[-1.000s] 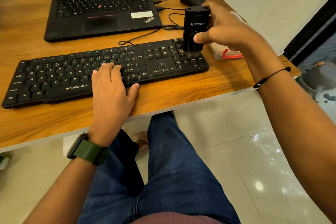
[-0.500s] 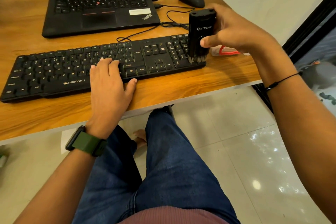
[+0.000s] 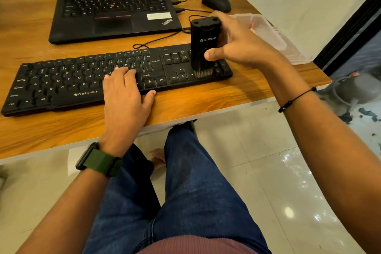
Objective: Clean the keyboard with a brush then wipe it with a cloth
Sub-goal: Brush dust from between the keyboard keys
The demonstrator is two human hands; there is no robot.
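Keyboard [image 3: 86, 80]: one, long black plastic full-size board with white legends, lying across the front of the wooden surface [image 3: 237, 97], its near edge close to the surface lip.
Brush [image 3: 203, 47]: one, upright black box-shaped handle with short pale bristles, bristle tips touching the keys at the keyboard's right end, beside the arrow cluster.
Right hand [image 3: 237, 45]: one, fingers clenched round the brush handle, thumb across its front face.
Left hand [image 3: 125, 97]: one, fingers released and flat, resting on the keys and front edge near the middle, apparently steadying the board.
Cloth: none identifiable; wiping step not yet begun.
Risk, slide: keyboard may skid toward the lip if the left hand lifts while the brush pushes.
Risk, debris: dust may be flicked off the right end onto the floor, or pushed deeper between keys by heavy pressure.
Risk, snag: brush may catch the black cable [image 3: 156, 40] behind the board.
Laptop [image 3: 111, 6]: one, black, open, behind the keyboard.
Mouse [image 3: 216, 2]: one, black, far right.
Clear plastic container [image 3: 268, 31]: one, behind the right hand, contents unclear.
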